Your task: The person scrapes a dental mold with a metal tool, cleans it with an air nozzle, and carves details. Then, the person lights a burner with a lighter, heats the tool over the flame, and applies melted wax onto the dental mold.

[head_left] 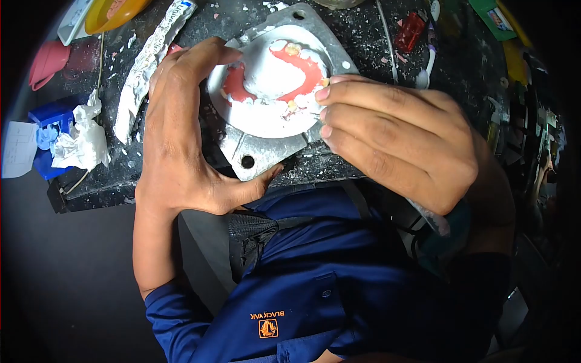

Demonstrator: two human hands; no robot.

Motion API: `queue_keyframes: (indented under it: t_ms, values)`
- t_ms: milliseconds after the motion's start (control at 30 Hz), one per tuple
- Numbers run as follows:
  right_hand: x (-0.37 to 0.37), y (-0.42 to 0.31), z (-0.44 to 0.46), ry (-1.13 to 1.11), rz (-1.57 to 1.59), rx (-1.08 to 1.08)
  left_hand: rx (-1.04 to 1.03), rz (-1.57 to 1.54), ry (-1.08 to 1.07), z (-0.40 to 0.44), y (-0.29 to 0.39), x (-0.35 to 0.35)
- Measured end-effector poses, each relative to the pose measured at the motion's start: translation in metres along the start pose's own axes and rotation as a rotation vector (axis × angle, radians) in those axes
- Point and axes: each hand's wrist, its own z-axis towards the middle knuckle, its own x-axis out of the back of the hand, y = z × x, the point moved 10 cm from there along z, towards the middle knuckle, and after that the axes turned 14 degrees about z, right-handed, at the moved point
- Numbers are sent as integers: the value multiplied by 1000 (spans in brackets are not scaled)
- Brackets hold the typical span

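Note:
A grey metal flask [266,154] lies on the dark table, filled with white plaster [260,124] that bears a pink horseshoe-shaped wax piece [310,71] with whitish teeth along it. My left hand [181,133] spans the flask's left side, thumb at its near corner and fingers at the upper left edge, gripping it. At the right rim, my right hand [393,133] has its fingertips bunched against the teeth and plaster. A tool with a whitish end [433,219] sticks out below the right palm, apparently held in that hand.
Left of the flask lie a crumpled wrapper [142,78], a blue box [45,160], white tissue [85,139] and a pink cup [48,63]. A yellow bowl [124,21] is at the upper left. A red lighter [410,31] and a thin rod [388,42] lie at the upper right.

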Motion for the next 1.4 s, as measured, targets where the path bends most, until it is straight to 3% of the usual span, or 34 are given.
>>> queue_keyframes:
  t_ms: [300,500,600,667,967,1100,1167,1367,1400]
  values:
    - [-3,-5,3,-46,-50,107,-51,-77,-14,2,-3,-1]
    - [-13,-9,-6,-114,-108,87,-104,68,28,1,4,-1]
    - [-11,-7,-10,-59,33,32,-107,68,25,2,6,0]
    - [1,-3,-13,97,139,-59,-81,80,38,1,4,0]
    - [-14,-8,-18,213,16,-109,-101,120,57,-1,5,0]
    - [1,-6,-24,249,158,-116,-110,117,49,1,5,5]
    - [26,5,-34,316,201,-208,-95,246,-119,6,6,4]
    - [36,4,-58,410,131,-363,-118,132,-62,-8,-2,31]
    - [32,3,-57,394,169,-368,-65,-13,-56,-12,4,29]
